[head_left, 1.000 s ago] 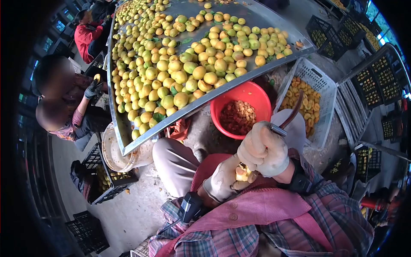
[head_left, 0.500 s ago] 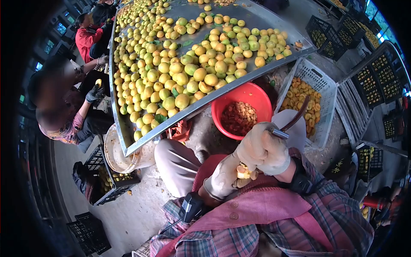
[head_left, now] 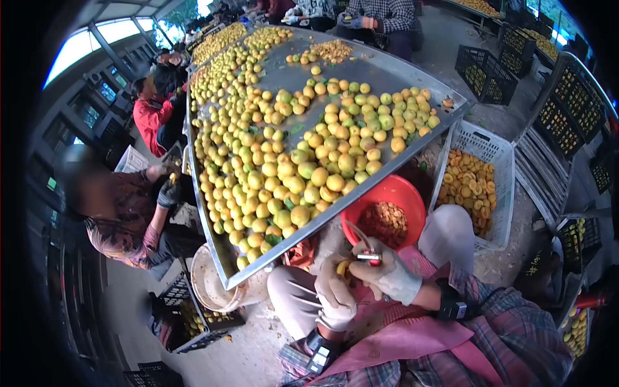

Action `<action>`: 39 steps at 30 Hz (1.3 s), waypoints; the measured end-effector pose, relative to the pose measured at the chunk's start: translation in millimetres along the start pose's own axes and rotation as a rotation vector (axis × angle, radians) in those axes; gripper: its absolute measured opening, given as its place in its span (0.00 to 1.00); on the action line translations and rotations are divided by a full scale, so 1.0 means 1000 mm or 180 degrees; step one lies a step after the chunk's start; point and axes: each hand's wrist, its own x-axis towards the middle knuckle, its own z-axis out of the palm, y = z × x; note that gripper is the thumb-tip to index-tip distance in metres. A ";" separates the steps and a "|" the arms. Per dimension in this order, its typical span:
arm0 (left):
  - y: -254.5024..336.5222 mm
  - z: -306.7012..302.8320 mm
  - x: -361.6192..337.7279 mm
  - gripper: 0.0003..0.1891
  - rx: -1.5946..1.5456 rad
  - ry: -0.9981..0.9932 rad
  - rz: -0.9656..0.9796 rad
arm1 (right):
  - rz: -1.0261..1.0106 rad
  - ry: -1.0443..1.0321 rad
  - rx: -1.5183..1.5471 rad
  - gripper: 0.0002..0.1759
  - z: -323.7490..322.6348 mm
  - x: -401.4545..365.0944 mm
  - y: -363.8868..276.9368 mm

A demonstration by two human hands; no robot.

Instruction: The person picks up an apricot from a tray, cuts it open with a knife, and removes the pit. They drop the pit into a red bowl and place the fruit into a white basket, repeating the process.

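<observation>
Our left hand [head_left: 335,295], gloved, has its fingers [head_left: 330,271] curled in, pinching a small yellow fruit [head_left: 343,266]. The fruit sits low over our lap, just near of the red bowl [head_left: 412,197]. Our right hand [head_left: 390,276], gloved too, is just right of the left and touching it. Its fingers are pressed together round a tool [head_left: 369,257] whose metal collar points left at the fruit, while its thin curved end rises toward the bowl. We cannot tell whether the tool touches the fruit's flesh

The bowl holds brownish pieces [head_left: 385,222] and stands under the near edge of the metal counter [head_left: 387,71]. A heap [head_left: 284,174] of yellow and green fruit is spread over the counter from near left to far right. Right of the bowl stands a white crate [head_left: 506,193] part filled with orange halves [head_left: 471,187]. At the left a seated person's dark glove [head_left: 169,193] holds something yellow beside the counter's edge. Black crates [head_left: 483,74] stand far right
</observation>
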 end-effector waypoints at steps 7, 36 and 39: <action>0.008 0.000 0.005 0.23 0.0595 0.0230 0.0298 | 0.0317 -0.0546 -0.0412 0.22 -0.006 0.014 0.023; 0.032 0.019 0.003 0.24 -0.1688 0.0590 -0.1593 | 0.0854 -0.0685 -0.0367 0.28 -0.018 0.001 0.015; 0.021 0.007 0.003 0.22 -0.1603 0.0146 -0.1991 | 0.0689 -0.0710 -0.0027 0.13 -0.024 0.004 0.029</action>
